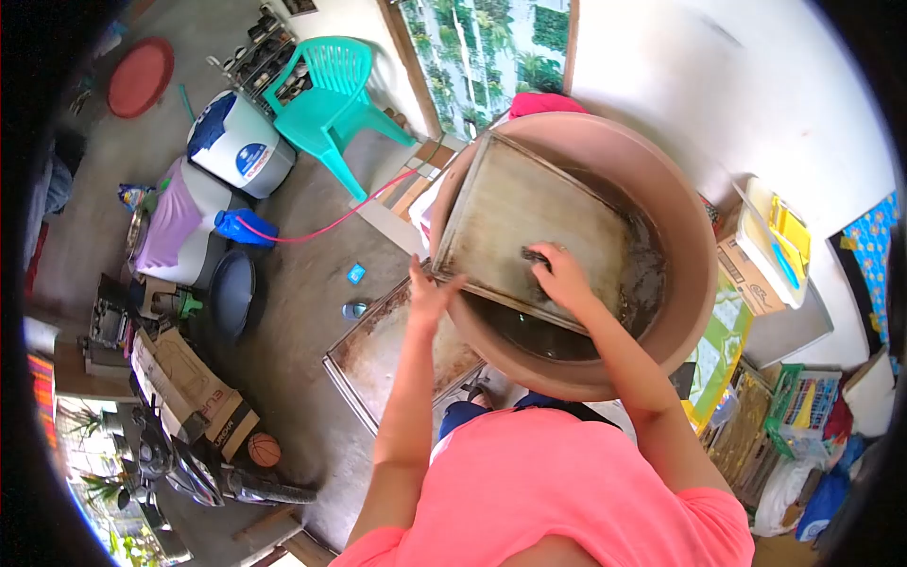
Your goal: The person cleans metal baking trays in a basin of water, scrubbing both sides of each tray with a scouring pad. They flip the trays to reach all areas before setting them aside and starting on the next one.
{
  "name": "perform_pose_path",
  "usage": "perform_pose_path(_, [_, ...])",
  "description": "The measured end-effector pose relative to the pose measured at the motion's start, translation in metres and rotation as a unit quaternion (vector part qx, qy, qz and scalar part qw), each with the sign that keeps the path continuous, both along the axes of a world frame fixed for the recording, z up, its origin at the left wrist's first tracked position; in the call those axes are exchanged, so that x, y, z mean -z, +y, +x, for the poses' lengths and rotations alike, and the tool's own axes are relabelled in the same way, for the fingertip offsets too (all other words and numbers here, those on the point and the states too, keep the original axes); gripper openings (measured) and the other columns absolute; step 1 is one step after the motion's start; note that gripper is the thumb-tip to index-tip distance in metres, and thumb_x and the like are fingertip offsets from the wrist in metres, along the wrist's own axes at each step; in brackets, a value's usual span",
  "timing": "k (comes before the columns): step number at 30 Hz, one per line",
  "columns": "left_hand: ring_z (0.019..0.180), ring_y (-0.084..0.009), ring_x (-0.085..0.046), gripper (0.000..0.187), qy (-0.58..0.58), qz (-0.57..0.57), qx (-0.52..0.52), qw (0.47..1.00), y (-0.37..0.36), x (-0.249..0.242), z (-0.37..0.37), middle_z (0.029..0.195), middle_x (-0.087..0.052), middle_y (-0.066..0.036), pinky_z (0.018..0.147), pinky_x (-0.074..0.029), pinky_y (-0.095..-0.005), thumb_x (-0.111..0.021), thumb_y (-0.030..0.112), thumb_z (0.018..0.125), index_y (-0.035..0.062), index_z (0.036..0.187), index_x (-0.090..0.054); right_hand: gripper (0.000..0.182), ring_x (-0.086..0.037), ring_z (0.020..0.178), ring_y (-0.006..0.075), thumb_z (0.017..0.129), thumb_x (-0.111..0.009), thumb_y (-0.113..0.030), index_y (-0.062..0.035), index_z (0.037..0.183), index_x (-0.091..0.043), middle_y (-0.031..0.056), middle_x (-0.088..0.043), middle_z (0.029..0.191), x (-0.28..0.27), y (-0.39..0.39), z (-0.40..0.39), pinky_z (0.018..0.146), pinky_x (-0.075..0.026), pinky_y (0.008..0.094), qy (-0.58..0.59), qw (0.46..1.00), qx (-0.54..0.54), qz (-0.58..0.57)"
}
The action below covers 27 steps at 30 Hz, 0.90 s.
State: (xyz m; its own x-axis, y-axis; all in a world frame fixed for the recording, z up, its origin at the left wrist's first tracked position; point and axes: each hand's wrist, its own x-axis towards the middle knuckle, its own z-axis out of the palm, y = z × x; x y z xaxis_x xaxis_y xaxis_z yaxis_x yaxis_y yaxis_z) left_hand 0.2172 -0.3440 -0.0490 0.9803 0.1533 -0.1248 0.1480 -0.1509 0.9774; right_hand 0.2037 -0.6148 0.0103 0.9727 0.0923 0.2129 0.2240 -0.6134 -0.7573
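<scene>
A large, stained metal baking tray (529, 217) rests tilted inside a big brown plastic tub (694, 312), its far corner up on the rim. Dark water (647, 265) lies beneath it. My left hand (433, 295) grips the tray's near left corner at the tub's edge, thumb and fingers on either side of that corner. My right hand (562, 279) presses a small dark scrubbing pad (535, 255) onto the tray's flat surface, fingers closed over it. Another browned tray (397, 345) lies on the floor below my left forearm.
A green plastic chair (331, 104) stands beyond the tub, left of a patterned curtain. Further left are a white washing machine (241, 151), a blue pitcher (248, 227) and a black basin (233, 293). A pink hose (350, 215) crosses the floor. Boxes and a green crate (803, 406) sit right.
</scene>
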Motion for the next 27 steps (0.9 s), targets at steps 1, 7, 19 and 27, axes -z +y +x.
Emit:
perform_pose_path(1, [0.114,-0.0302,-0.054,0.102,-0.011,0.018,-0.018,1.0,-0.012,-0.005,-0.009,0.133,-0.047,-0.024,0.095,-0.044,-0.0368,-0.079,0.026,0.071,0.0017,0.145,-0.014,0.03,-0.057,0.096,0.0367,0.082,-0.058,-0.012,-0.012,0.112,-0.064,0.0176,-0.061,0.101,-0.007,0.016,0.003,0.082,-0.048,0.0408,-0.008,1.0,-0.004,0.009])
perform_pose_path(7, [0.121,-0.032,-0.05,0.094,-0.003,0.099,-0.002,0.995,-0.037,-0.043,-0.026,0.123,-0.054,-0.028,0.1,-0.041,-0.0354,-0.076,0.024,0.072,0.0009,0.143,-0.018,0.026,-0.058,0.088,0.0319,0.079,-0.065,-0.01,-0.0132,0.105,-0.067,0.0097,-0.062,0.095,-0.021,0.092,0.028,0.08,-0.049,0.0404,-0.144,0.982,-0.122,-0.013])
perform_pose_path(19, [0.091,-0.043,-0.063,0.093,0.032,0.119,-0.048,0.991,-0.041,-0.061,-0.024,0.097,-0.064,-0.027,0.08,-0.05,-0.0449,-0.072,0.027,0.073,0.0021,0.142,-0.014,0.005,-0.058,0.087,0.0313,0.079,-0.062,-0.007,-0.0101,0.083,-0.063,0.0087,-0.06,0.09,-0.02,0.112,0.037,0.076,-0.051,0.0417,-0.156,0.963,-0.214,-0.049])
perform_pose_path(27, [0.092,-0.046,-0.061,0.088,-0.006,0.132,-0.06,0.989,-0.045,-0.05,-0.028,0.096,-0.062,-0.03,0.081,-0.049,-0.047,-0.071,0.025,0.074,0.0047,0.14,-0.017,0.006,-0.057,0.085,0.0362,0.08,-0.061,-0.003,-0.0065,0.084,-0.064,0.0135,-0.061,0.091,-0.01,0.094,0.101,0.075,-0.048,0.0436,-0.136,0.986,-0.093,-0.032])
